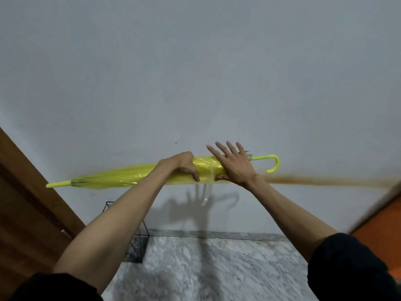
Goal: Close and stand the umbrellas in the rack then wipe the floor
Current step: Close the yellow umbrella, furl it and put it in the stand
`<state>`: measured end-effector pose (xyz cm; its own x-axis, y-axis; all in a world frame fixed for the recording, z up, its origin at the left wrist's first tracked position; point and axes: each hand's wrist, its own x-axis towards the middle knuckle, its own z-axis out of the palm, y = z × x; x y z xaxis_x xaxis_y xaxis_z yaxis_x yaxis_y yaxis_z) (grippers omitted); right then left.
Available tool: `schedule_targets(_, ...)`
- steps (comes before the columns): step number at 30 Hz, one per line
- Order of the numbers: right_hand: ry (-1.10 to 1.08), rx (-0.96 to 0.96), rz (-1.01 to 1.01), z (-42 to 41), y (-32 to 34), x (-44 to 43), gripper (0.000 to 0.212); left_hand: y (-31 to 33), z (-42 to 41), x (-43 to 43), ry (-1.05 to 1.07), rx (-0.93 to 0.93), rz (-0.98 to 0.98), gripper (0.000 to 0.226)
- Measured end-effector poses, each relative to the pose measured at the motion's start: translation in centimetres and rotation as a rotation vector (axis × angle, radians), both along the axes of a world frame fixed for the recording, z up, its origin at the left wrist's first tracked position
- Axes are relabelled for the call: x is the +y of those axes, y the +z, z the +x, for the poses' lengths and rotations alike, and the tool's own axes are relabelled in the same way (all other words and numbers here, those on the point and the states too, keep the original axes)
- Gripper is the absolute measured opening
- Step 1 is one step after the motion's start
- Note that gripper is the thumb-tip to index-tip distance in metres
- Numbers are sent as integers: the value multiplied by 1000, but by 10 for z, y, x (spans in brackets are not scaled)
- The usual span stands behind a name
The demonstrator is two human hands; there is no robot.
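1 yellow umbrella (134, 174), folded, of thin glossy see-through plastic with a hooked handle, is held level in the air. Of 2 hands, the left hand (184, 167) clenches its middle and the right hand (235, 168) presses flat nearer the hook, fingers spread straight. 1 black wire rack (138, 246) stands below the umbrella on veined marble floor (217, 268).

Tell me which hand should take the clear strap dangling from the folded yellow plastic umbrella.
Likely right. The right hand rests with straight fingers beside the clear strap; the left hand grips the folded yellow plastic umbrella, steadying it.
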<state>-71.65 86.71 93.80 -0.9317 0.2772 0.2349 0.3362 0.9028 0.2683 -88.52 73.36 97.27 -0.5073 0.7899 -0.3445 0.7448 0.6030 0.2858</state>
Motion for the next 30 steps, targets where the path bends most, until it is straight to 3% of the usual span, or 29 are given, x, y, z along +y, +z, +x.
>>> schedule_targets(3,-11,20,-57,-4,6,-1,41,5,1,-2,15,-36,-77,70)
schedule_targets(6,-7,38,-120,-11,16,-1,19,3,1,-2,0,10,-65,75)
schedule_targets(8,-36,-15,-207,-16,23,2,18,-1,1,-2,-48,91,-10,79)
schedule_targets(10,-94,-75,-325,-20,32,5,18,-5,3,-1,-144,291,64,77)
schedule_targets(13,-184,-143,-488,-25,42,9,25,-11,10,-3,-252,661,219,60)
schedule_targets(16,-245,-194,-614,-31,47,9,35,-18,11,-7,-243,827,279,44)
schedule_targets(20,-176,-167,-531,-33,41,7,57,-14,8,-4,-195,633,322,20)
schedule_targets(23,-53,-43,-297,-25,26,6,115,-8,4,-4,-162,469,338,10)
schedule_targets(24,-20,14,-195,-23,21,6,124,-6,2,-4,-138,412,333,7)
schedule_targets(27,14,72,-24,-18,12,7,111,5,0,-4,-108,292,290,6)
schedule_targets(30,-36,86,-49,-18,20,6,49,15,0,-1,-118,295,251,12)
